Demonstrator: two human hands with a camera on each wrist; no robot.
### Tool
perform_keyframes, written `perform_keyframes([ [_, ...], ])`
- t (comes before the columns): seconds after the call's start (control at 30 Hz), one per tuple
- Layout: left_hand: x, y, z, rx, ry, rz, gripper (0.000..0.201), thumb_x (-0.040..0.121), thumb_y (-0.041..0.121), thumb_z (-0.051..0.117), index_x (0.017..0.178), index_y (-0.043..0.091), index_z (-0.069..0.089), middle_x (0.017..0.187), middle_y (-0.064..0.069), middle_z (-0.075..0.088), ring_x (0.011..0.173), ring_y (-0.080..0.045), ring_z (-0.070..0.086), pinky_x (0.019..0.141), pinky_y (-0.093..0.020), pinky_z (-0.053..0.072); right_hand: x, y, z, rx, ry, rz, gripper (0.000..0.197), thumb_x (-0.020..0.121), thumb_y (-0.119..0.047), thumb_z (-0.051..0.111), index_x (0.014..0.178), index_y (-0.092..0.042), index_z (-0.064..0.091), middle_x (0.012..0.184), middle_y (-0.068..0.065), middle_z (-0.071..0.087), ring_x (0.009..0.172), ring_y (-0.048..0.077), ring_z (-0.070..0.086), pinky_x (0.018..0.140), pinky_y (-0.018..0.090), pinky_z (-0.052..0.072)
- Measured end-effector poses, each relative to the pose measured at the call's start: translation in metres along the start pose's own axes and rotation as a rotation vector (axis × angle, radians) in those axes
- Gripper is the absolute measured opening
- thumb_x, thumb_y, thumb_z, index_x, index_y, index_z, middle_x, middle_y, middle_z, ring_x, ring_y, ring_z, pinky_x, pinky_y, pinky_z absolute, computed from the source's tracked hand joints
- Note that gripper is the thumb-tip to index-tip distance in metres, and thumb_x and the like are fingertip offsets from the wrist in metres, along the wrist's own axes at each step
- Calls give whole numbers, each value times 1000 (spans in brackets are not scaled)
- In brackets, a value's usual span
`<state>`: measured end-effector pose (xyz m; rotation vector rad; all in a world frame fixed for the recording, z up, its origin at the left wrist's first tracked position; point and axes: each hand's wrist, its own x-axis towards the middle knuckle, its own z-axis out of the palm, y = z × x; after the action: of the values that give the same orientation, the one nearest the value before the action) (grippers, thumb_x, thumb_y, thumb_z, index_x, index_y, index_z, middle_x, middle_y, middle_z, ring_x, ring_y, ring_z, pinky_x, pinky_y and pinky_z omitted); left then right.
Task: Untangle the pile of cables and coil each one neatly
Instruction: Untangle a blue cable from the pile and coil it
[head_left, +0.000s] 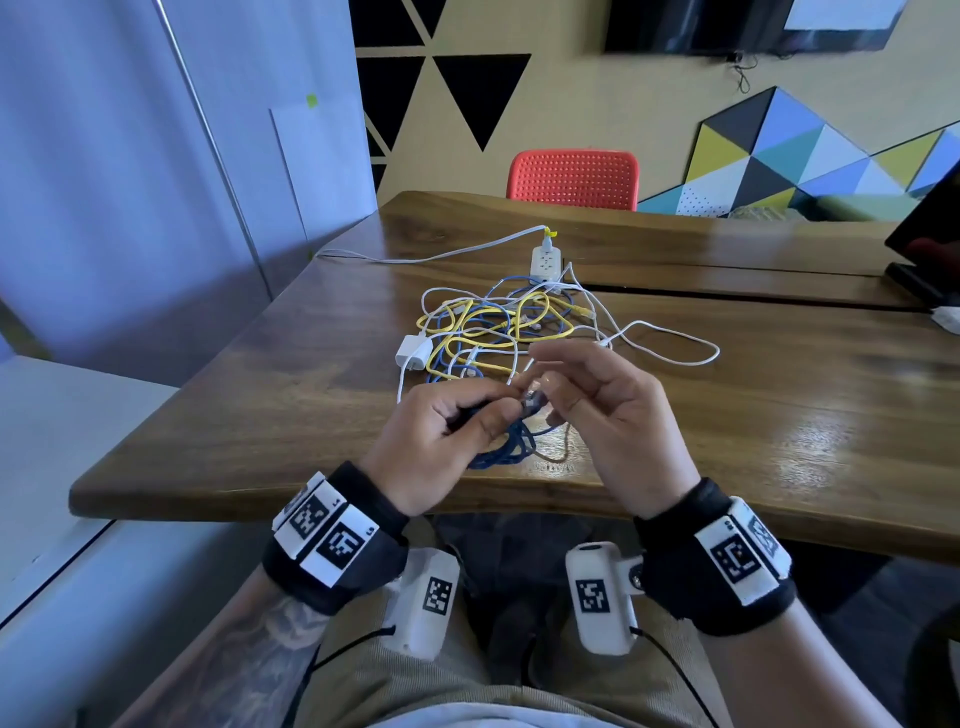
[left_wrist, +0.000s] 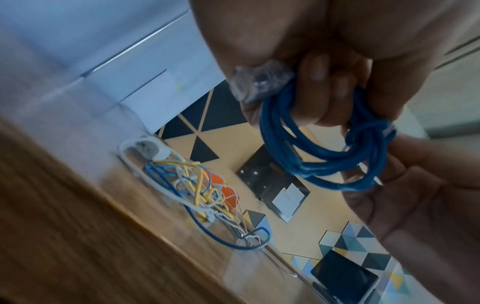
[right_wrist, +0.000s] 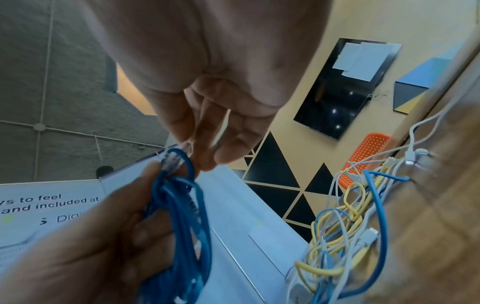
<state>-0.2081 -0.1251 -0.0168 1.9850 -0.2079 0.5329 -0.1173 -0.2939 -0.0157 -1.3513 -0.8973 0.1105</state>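
The left hand (head_left: 441, 431) grips the blue coil (left_wrist: 322, 144), held above the table edge, nearer than the pile (head_left: 514, 332). The right hand (head_left: 597, 415) pinches its plug end (right_wrist: 171, 160). Tuck that end through snugly, keeping the loops together.

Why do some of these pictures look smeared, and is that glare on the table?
Head view: sharp, with window glare on the table at right. Left wrist view: table edge and cable pile motion-blurred; blue coil clearer. Right wrist view: right hand close and soft, edges bent by the wide lens.
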Motion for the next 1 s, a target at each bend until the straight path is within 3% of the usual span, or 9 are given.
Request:
perform_keyframes([
  [0.13, -1, 2, 0, 82, -27, 14, 18, 97, 27, 60, 103, 17, 74, 76, 12, 66, 71, -3, 59, 64, -24, 45, 2, -1, -8, -92, -33, 60, 15, 94, -24, 66, 105, -16, 74, 86, 7, 74, 78, 16, 64, 67, 35, 52],
  [0.27, -3, 0, -2, 240, -52, 42, 18, 97, 33, 61, 102, 22, 74, 83, 8, 71, 78, -13, 67, 67, -34, 53, 3, 3, -14, -244, -96, 41, 12, 92, -29, 65, 99, -25, 74, 90, 1, 73, 82, 21, 67, 74, 46, 54],
  [0.37, -2, -2, -7, 160, -86, -25, 17, 96, 33, 62, 104, 24, 75, 83, 8, 72, 76, -7, 65, 68, -30, 52, 1, -3, -19, -392, -197, -89, 15, 93, -12, 66, 101, -22, 75, 98, -1, 72, 88, 22, 67, 73, 34, 52],
  [0.47, -2, -5, -12, 78, -172, -70, 19, 97, 30, 62, 105, 20, 75, 84, -10, 71, 77, -29, 62, 68, -41, 50, 5, -8, -27, -495, -319, -110, 22, 91, -6, 72, 104, -23, 78, 99, -6, 74, 89, 19, 69, 74, 35, 55],
  [0.5, -2, -8, -12, 50, -187, -87, 19, 96, 29, 63, 105, 18, 75, 84, -13, 70, 75, -28, 61, 67, -40, 49, 6, -8, -29, -511, -343, -97, 22, 90, -6, 73, 103, -24, 78, 98, -7, 75, 88, 19, 69, 75, 37, 56],
  [0.63, -3, -11, -10, -41, -198, -136, 21, 92, 26, 64, 95, 9, 75, 72, -9, 62, 69, -13, 50, 65, -29, 41, 6, -6, -26, -561, -407, -72, 23, 92, -6, 70, 97, -29, 72, 92, -9, 71, 85, 18, 66, 76, 39, 54],
  [0.8, 2, -14, -12, -162, -209, -170, 39, 89, 38, 64, 87, -1, 69, 69, -30, 44, 63, -35, 35, 60, -38, 25, -1, -1, -13, -411, -349, 11, 22, 95, -12, 58, 96, -34, 62, 88, -6, 68, 82, 16, 65, 70, 33, 53],
  [0.87, 2, -14, -12, -165, -209, -186, 38, 90, 40, 63, 82, 3, 66, 65, -25, 38, 61, -38, 29, 58, -41, 20, -1, 1, -11, -369, -317, 21, 21, 93, -14, 58, 95, -34, 64, 88, -3, 69, 81, 18, 65, 69, 37, 52],
  [1.0, 0, -21, -8, -92, -174, -179, 38, 96, 34, 58, 77, 0, 60, 64, -9, 35, 59, -22, 30, 55, -28, 23, -2, 7, -9, -292, -252, 50, 18, 90, -14, 62, 93, -29, 70, 93, -1, 73, 82, 17, 65, 65, 39, 52],
])
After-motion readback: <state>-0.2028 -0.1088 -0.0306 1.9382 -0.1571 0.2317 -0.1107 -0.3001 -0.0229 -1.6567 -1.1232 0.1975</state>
